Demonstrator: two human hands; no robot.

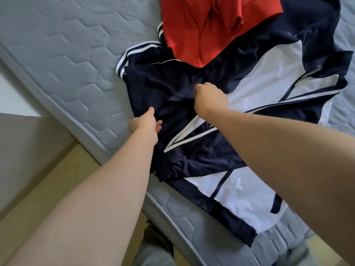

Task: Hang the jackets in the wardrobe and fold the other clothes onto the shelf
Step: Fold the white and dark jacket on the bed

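On the grey quilted bed (67,54), a navy striped garment (153,79) lies partly across a navy-and-white jacket (259,104) that is spread out flat with its hem towards the mattress edge. The left grip (146,121) pinches the garment's near edge, thumb on top and fingers tucked beneath. The right grip (209,98), curled into a fist, holds a raised fold of the same dark fabric. A red garment (201,31) rests crumpled on the far part of both
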